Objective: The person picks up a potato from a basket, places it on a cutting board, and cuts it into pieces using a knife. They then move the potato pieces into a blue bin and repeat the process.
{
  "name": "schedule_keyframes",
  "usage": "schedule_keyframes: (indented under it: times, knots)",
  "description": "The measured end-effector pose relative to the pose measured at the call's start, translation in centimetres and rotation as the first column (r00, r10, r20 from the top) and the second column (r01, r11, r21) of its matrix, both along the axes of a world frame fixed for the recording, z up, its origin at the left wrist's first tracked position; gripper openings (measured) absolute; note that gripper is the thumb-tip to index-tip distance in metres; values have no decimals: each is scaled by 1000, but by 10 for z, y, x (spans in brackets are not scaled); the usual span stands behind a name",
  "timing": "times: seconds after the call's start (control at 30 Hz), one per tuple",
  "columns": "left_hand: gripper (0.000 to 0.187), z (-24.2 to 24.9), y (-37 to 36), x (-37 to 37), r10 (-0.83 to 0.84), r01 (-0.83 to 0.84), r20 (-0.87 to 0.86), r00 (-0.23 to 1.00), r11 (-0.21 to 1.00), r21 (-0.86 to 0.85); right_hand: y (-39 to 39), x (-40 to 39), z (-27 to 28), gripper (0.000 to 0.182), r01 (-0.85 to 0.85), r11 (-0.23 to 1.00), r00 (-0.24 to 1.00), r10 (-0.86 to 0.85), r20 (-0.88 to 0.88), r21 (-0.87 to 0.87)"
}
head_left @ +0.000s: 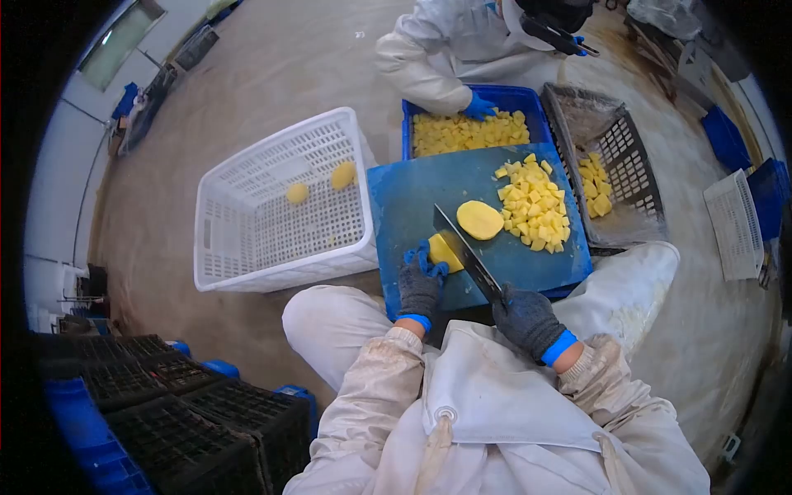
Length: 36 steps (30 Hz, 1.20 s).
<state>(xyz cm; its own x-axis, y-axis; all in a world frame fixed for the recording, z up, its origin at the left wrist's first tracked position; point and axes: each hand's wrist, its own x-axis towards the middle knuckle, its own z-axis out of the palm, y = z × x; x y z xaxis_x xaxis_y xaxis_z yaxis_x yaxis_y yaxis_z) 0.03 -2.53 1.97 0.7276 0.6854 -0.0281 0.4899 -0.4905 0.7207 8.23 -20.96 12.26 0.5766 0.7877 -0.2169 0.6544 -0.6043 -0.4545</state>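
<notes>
My right hand [528, 318], in a dark grey glove, grips the handle of a broad-bladed knife [467, 250]. The blade slants up and left across a blue cutting board [412, 198], right beside a piece of peeled potato [445, 252]. Gloved fingers of my left hand [421, 280] curl against that piece from the left and hold it on the board. To the right of the blade lies a large potato half [480, 220], cut face up. Farther right is a heap of potato cubes [535, 205].
On the left stands a white perforated crate [285, 264] with two whole potatoes inside. Behind the board, a co-worker's blue-gloved hand [478, 106] reaches into a blue bin [540, 115] of potato pieces. A dark crate [652, 186] on the right holds more pieces. Black crates [198, 429] sit at lower left.
</notes>
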Motion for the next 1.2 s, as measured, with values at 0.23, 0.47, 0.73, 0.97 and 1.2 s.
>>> schedule_keyframes:
  times: [0.23,0.47,0.73,0.97,1.2]
  knots:
    - [55,-4,-2,-2,-26,26,-17,1000,1000,6,36,11,-45,29,32,998,996,-36,-86,-49]
    - [42,-26,1,-11,-6,-22,201,980,990,137,15,-8,-3,29,1,999,1000,-2,13,38]
    - [40,-12,-1,-7,41,-53,144,989,995,79,10,-12,-12,28,8,999,1000,-8,-1,37]
    - [42,-11,4,-4,12,-16,67,998,998,66,36,-12,-45,30,-61,994,998,60,-22,-86]
    - [61,16,29,-1,-267,297,-146,953,920,255,3,2,-4,24,68,943,997,-57,-42,326]
